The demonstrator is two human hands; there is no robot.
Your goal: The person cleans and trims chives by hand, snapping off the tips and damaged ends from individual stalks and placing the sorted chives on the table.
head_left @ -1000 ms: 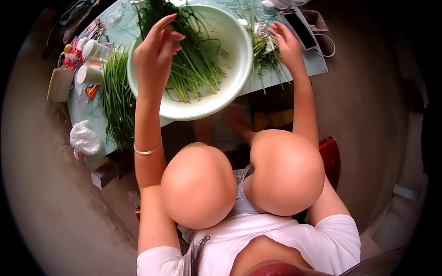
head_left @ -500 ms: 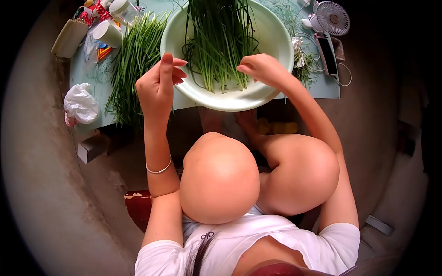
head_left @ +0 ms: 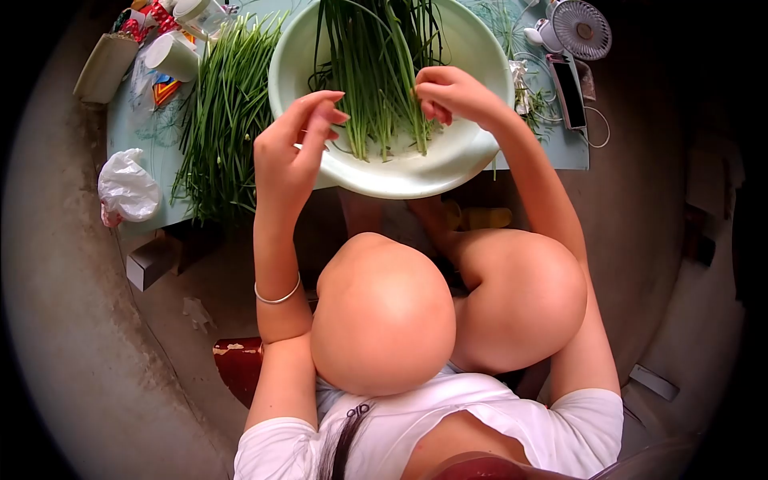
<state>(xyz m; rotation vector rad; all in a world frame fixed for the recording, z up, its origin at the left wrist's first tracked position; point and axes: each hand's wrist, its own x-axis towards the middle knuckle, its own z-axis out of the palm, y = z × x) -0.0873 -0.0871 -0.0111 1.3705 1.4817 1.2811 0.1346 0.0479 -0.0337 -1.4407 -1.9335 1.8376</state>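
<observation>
A bundle of long green garlic chives (head_left: 372, 88) lies in a pale green basin (head_left: 392, 186), pale stem ends toward me. My right hand (head_left: 456, 98) is over the basin's right side, its fingers curled and pinched at the right edge of the bundle, on a chive stalk. My left hand (head_left: 294, 144) is raised at the basin's left rim, fingers loosely bent and apart, with nothing visible in them. A larger heap of chives (head_left: 224, 120) lies on the table left of the basin, beside my left hand.
On the table (head_left: 144, 128) are a crumpled white plastic bag (head_left: 128, 186), a white cup (head_left: 172, 56) and a clear jar (head_left: 200, 16) at left. A small fan (head_left: 580, 30), a phone (head_left: 566, 92), a cable and chive scraps are at right. My knees rise below the basin.
My left hand has turned and moved slightly right, its thumb coming down toward the fingers. My right hand has shifted a little up, its fingers curling at the chives. The view has shifted slightly.
</observation>
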